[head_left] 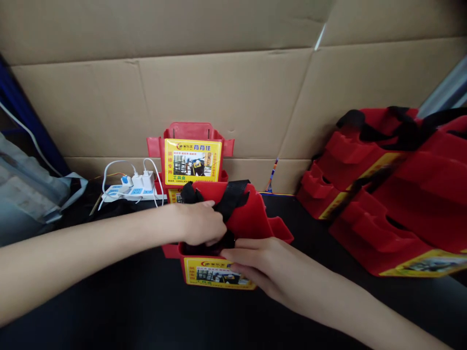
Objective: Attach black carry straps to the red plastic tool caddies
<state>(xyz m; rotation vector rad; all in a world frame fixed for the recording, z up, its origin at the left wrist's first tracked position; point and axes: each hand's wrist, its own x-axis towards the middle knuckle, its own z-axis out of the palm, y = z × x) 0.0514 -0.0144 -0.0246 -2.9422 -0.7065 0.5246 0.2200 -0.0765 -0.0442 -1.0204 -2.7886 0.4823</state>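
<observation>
A red plastic tool box (251, 214) with a yellow printed label (215, 274) stands upright on the dark surface between my hands. A wide black strap (233, 197) hangs over its back panel and runs down into the box opening. My left hand (202, 223) reaches over the opening, fingers curled down on the dark strap inside; its fingertips are hidden. From the front right, my right hand (268, 260) pinches the box's front rim, thumb outside by the label and fingers inside. The box's inner floor is too dark to make out.
Behind stands another red box (189, 131) with a yellow label (193, 163). More red boxes (394, 209) with black straps are on the right. A white power strip (136, 192) with plugs lies at back left, near a plastic bag (32, 184). Cardboard (219, 97) closes off the back.
</observation>
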